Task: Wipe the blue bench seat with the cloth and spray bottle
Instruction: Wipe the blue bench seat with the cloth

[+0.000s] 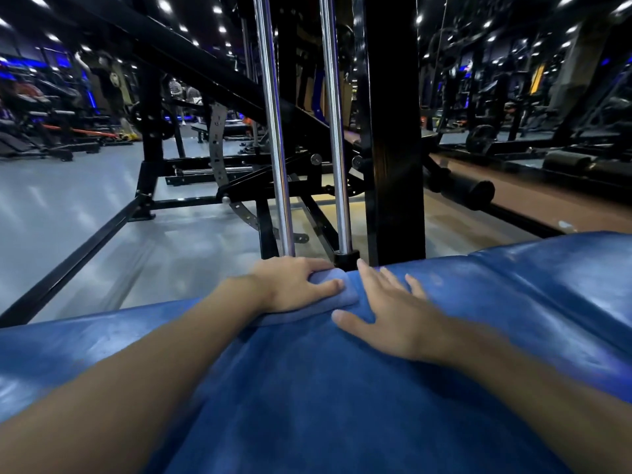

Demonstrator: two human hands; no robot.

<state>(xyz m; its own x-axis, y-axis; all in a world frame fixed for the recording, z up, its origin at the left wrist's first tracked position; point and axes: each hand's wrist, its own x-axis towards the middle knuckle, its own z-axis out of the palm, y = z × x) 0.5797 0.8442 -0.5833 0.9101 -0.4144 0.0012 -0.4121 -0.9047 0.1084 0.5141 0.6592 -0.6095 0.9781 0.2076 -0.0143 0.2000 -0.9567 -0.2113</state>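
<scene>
Head view: left grip [295, 285] curled round the cloth [342, 297], seemingly soft and light. Right grip [393, 323] lay spread on the slick-looking padded counter [513, 302].

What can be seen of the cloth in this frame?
The cloth is a pale blue, soft-looking pad, folded thick with a rounded corner. It lies flat on the far edge of the blue bench seat. The left hand covers most of it, fingers curled over its far side, thumb across the top. The right hand lies flat on the seat beside it; contact is unclear.
</scene>
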